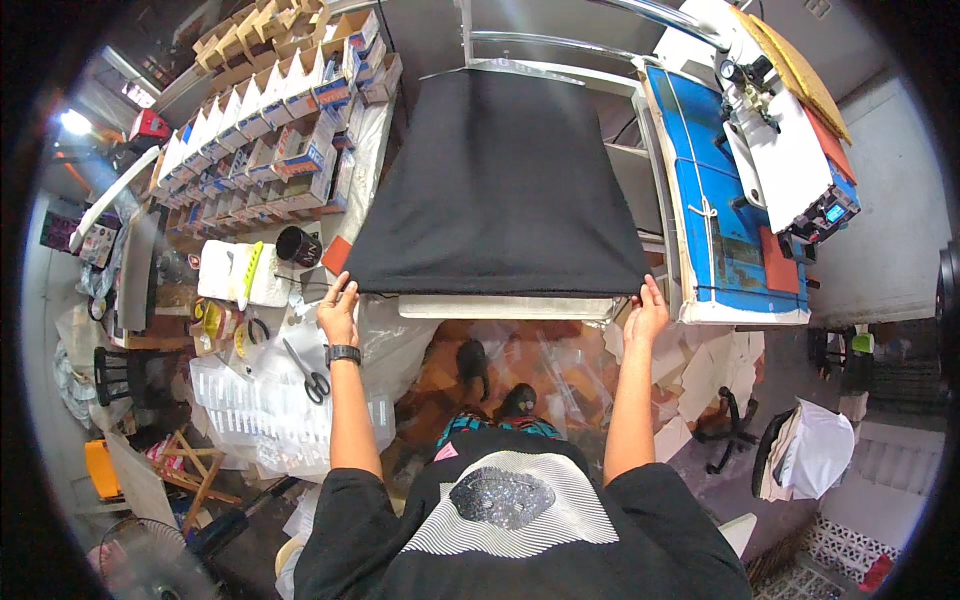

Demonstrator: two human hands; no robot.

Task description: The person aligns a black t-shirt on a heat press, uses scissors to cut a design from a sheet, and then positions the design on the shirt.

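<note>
Head view, with the clock centred on the middle of the scene: a black cloth point(490, 190) fills 12 o'clock, spread smooth and widening toward the person, its near hem running across just above the centre. Below that hem shows the pale edge of a board point(505, 309). At 9 o'clock the left hand point(338, 312), a dark watch point(343, 354) on its wrist, pinches one near corner of the cloth, thumb and finger almost together on the fabric; at 3 o'clock the right hand point(645, 314) grips the opposite corner with a similarly narrow pinch.

Toward 10 o'clock stand tiers of open-fronted cardboard boxes point(260, 150). A dark mug point(298, 246) sits between 9 and 10, beside a folded white cloth point(215, 272) that carries a yellow-green tool point(249, 275). Black-handled scissors point(315, 386) lie at 8 o'clock, next to a clear sheet point(265, 420) dotted with white labels. Farther out that way are a wooden frame point(205, 480) and a fan point(140, 560).

At 2 o'clock is a blue bed point(690, 170) with a pale cord point(703, 209) across it, and a white machine point(785, 150) beyond. Scraps litter the reddish-brown floor point(545, 362) around 6 o'clock; stacked pale fabric point(815, 450) rests at 4 o'clock.
</note>
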